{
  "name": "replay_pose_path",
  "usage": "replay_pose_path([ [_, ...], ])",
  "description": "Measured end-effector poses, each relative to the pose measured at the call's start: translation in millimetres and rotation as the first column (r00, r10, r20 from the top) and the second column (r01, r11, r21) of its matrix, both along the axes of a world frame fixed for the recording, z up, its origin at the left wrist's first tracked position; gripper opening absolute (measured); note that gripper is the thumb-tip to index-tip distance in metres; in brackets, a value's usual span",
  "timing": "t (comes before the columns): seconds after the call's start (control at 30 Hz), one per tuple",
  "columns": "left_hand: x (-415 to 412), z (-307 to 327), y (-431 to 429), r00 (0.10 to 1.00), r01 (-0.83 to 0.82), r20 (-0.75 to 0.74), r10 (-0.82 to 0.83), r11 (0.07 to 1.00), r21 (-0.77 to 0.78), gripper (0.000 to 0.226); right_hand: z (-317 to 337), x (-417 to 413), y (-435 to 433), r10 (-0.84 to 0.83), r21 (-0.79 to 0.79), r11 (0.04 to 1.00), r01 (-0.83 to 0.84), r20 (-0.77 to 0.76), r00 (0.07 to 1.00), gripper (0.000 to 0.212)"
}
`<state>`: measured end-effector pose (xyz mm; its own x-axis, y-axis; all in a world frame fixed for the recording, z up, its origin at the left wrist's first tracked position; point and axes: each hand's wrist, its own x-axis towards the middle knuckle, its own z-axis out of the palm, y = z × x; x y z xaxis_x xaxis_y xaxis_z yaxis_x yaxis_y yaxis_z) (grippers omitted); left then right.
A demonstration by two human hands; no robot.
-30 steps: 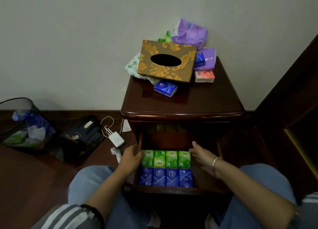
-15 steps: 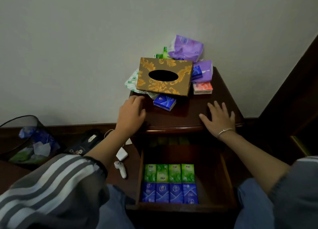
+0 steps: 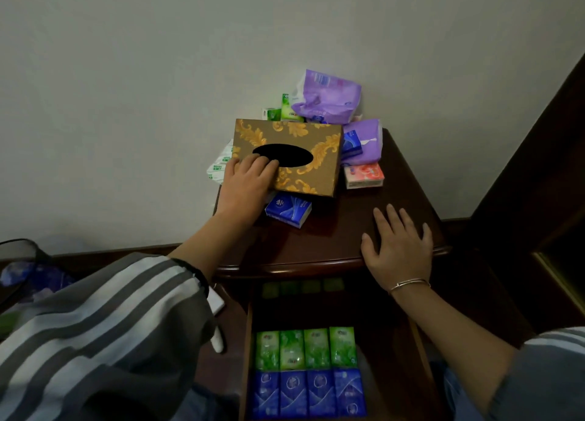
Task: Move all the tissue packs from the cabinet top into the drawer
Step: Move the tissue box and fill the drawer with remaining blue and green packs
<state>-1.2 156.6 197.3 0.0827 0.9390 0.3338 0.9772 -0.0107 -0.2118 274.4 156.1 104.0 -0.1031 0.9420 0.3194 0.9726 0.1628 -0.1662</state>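
On the dark wood cabinet top [image 3: 342, 234], a brown and gold tissue box [image 3: 304, 132] rests tilted on loose packs. My left hand [image 3: 245, 183] grips its near left corner, fingers on the lid by the oval slot. Under the box's front edge lies a blue tissue pack [image 3: 288, 208]. A pink pack [image 3: 364, 175], a small blue pack [image 3: 351, 143], purple packs [image 3: 329, 96], green packs [image 3: 278, 110] and a white-green pack [image 3: 220, 167] lie around it. My right hand [image 3: 399, 246] lies flat and open on the front right edge. The open drawer [image 3: 421, 357] holds rows of green packs [image 3: 305, 348] and blue packs [image 3: 308, 393].
A dark mesh wastebasket [image 3: 22, 262] with scraps stands on the floor at the left. A white charger [image 3: 217, 303] and a small white object [image 3: 218, 341] lie on the floor beside the drawer. Dark wooden furniture [image 3: 538, 167] rises at the right. The wall is right behind the cabinet.
Both hands left the drawer and rose to the cabinet top. My left hand then reached further back onto the tissue box's corner, while my right hand settled flat on the front right edge.
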Motion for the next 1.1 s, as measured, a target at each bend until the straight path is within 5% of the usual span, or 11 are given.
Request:
replay_pose_path([
  [0.43,-3,41,-32,0.999,0.023,-0.044,-0.022,0.999,0.033,0.067,2,0,-1,0.002,-0.023,1.000,-0.002,-0.006,1.000,0.061],
  [0.63,-25,78,-82,0.991,0.009,0.131,-0.024,0.993,0.117,0.057,4,0,-2,0.009,-0.037,0.999,-0.009,-0.012,1.000,0.058],
  [0.8,-43,97,-125,0.923,-0.145,0.365,0.121,0.989,0.039,0.058,8,-1,-3,0.011,-0.071,0.997,-0.011,-0.006,1.000,0.057],
  [1.1,-35,78,-169,0.840,-0.369,0.352,0.414,0.910,-0.190,0.045,11,0,-2,0.018,-0.131,0.991,-0.016,0.012,1.000,0.058],
])
